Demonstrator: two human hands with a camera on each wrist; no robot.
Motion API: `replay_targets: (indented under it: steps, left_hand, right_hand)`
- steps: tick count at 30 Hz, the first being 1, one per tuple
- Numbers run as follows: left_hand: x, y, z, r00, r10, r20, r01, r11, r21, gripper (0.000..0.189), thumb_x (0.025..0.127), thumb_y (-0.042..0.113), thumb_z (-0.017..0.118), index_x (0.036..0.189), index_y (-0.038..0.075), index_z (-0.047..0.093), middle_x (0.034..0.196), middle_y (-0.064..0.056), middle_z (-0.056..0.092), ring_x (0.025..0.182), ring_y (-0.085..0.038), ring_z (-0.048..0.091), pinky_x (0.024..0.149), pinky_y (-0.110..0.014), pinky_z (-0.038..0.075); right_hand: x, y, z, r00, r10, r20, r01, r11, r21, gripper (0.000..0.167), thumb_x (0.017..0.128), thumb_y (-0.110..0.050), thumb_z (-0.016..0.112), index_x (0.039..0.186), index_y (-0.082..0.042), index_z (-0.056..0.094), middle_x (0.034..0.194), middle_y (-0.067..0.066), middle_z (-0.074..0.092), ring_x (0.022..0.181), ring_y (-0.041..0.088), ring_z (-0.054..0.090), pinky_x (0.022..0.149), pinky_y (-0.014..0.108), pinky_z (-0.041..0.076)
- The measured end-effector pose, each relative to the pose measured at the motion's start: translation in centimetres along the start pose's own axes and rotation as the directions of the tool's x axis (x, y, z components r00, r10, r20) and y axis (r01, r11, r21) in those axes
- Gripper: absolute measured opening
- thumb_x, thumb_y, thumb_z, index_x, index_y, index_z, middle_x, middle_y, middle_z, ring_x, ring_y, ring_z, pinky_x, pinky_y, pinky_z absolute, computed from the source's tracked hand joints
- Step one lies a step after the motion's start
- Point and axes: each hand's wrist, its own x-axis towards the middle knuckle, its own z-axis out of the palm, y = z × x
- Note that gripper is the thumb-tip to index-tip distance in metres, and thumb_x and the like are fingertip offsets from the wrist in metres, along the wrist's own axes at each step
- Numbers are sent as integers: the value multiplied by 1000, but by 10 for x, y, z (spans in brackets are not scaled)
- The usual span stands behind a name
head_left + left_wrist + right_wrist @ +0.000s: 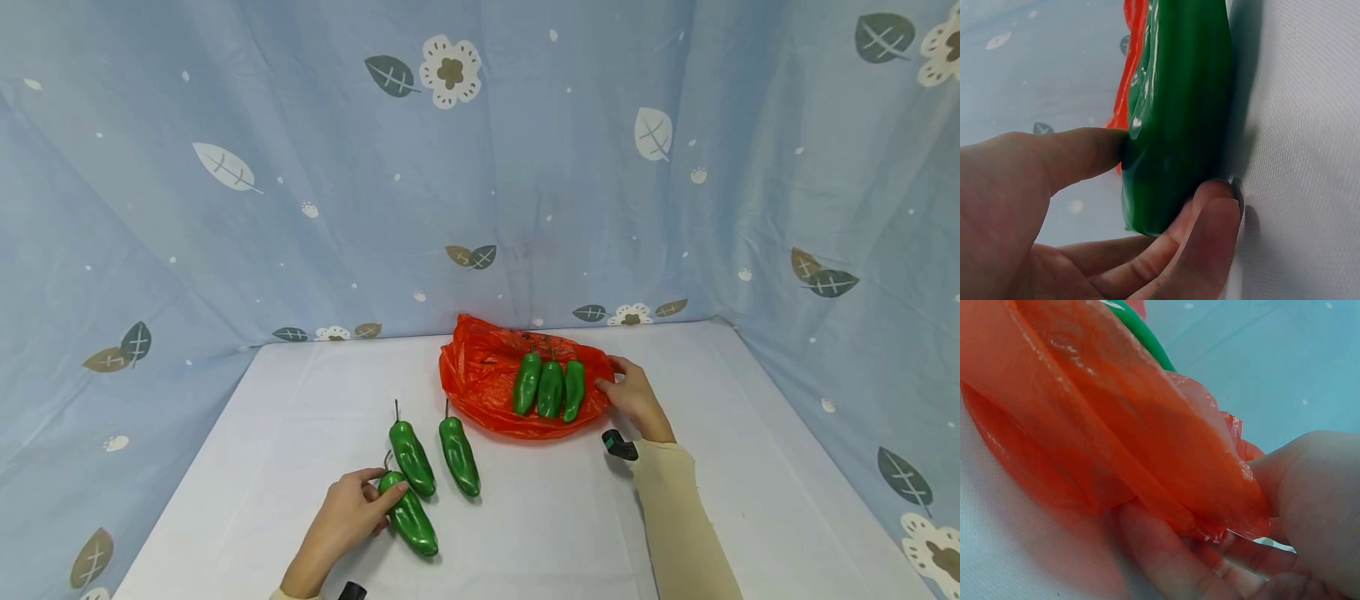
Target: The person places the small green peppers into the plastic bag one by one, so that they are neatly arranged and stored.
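Observation:
My left hand (351, 510) pinches a green pepper (412, 522) near its stem end, thumb on one side and fingers on the other. In the left wrist view that pepper (1179, 94) lies close along the white cloth. Two more green peppers, one nearer (412, 458) and one farther right (459, 457), lie just beyond it. At the back, a red plastic bag (480, 375) is spread out with three green peppers (551, 389) side by side on it. My right hand (636, 398) grips the bag's right edge; in the right wrist view the thin plastic (1147, 437) bunches between thumb and fingers.
A white cloth (540, 533) covers the table. Blue curtains (525, 167) printed with leaves and flowers stand behind the bag and along both sides. A small black device (619, 445) sits at my right wrist.

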Motion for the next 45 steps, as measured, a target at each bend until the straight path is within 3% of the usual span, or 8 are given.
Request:
replay_targets:
  steps: [24,36,45]
  left_hand:
    - [8,-10,-13,997,-17,-74,13,998,-61,60,93,32,75,136,-8,59,92,-11,71,57,-14,68,54,-27,52]
    - [9,-11,-20,994,-28,-108,11,987,-159,57,93,27,76,135,-8,60,103,-22,76,58,-19,73,57,-29,59]
    - [11,-11,-24,991,-45,-126,17,977,-212,56,93,28,78,134,-7,61,107,-24,76,76,-21,77,57,-30,62]
  right_hand:
    - [2,1,0,1000,11,0,-11,1000,-1,65,103,-12,54,161,1,26,163,30,32,148,48,35,120,58,39]
    - [1,1,0,1000,2,-9,-2,1000,4,64,104,-12,54,161,2,28,162,29,32,149,48,33,122,59,34]
    - [2,1,0,1000,-3,-7,3,1000,6,63,103,-11,54,160,2,29,162,30,33,150,48,32,122,59,35]
